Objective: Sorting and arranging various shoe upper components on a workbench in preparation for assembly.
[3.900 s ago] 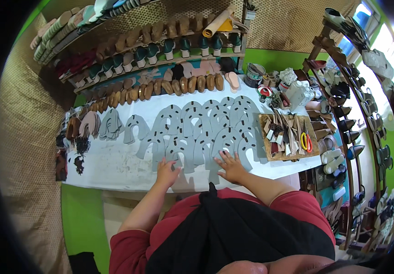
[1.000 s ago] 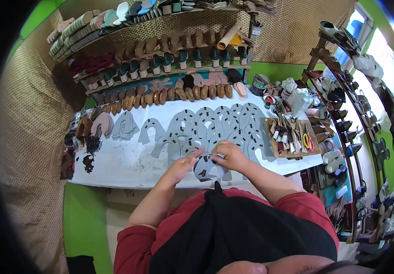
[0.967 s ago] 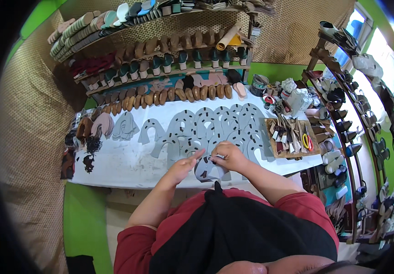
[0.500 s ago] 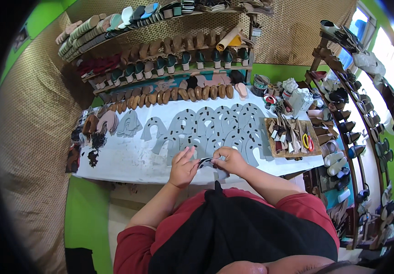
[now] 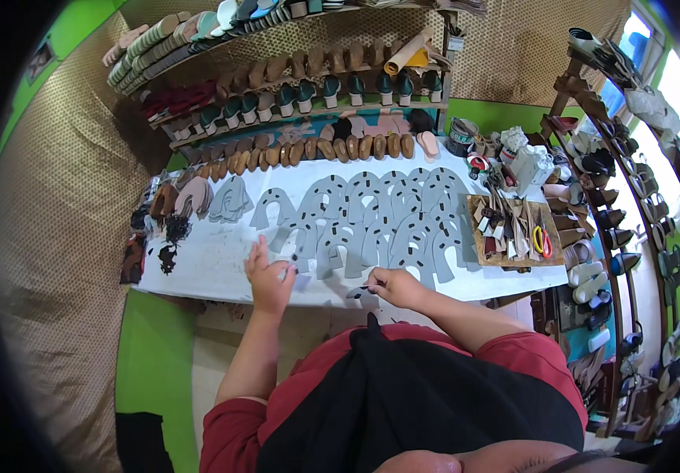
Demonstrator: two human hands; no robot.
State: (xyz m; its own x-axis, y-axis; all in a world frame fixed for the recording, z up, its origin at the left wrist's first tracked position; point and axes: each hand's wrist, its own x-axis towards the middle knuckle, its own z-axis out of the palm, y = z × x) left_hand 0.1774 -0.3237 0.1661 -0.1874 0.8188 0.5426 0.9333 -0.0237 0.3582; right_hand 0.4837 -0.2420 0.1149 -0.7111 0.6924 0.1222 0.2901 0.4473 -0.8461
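My left hand (image 5: 269,276) is raised over the table's front edge, its outer fingers stretched up. Its thumb and index finger come together by a small pale bit, too small to name. A small dark patch shows close to those fingertips. My right hand (image 5: 395,288) pinches a grey shoe upper piece (image 5: 362,292) with dark patches, held at the front edge. Just beyond both hands lie several grey arch-shaped shoe upper pieces (image 5: 332,252), laid overlapping in rows, each with small black patches.
The white-covered table (image 5: 206,268) carries a grey stack (image 5: 231,201), pink pieces (image 5: 194,197) and black scraps (image 5: 177,229) at left. A tool board (image 5: 506,252) with yellow-and-red-handled scissors (image 5: 543,242) lies at right. Wooden shoe lasts (image 5: 308,150) line the back; shoe racks (image 5: 604,236) stand right.
My left hand has moved left and away from the grey piece, apart from my right hand. The right hand keeps its pinch on the piece. The view has shifted slightly.
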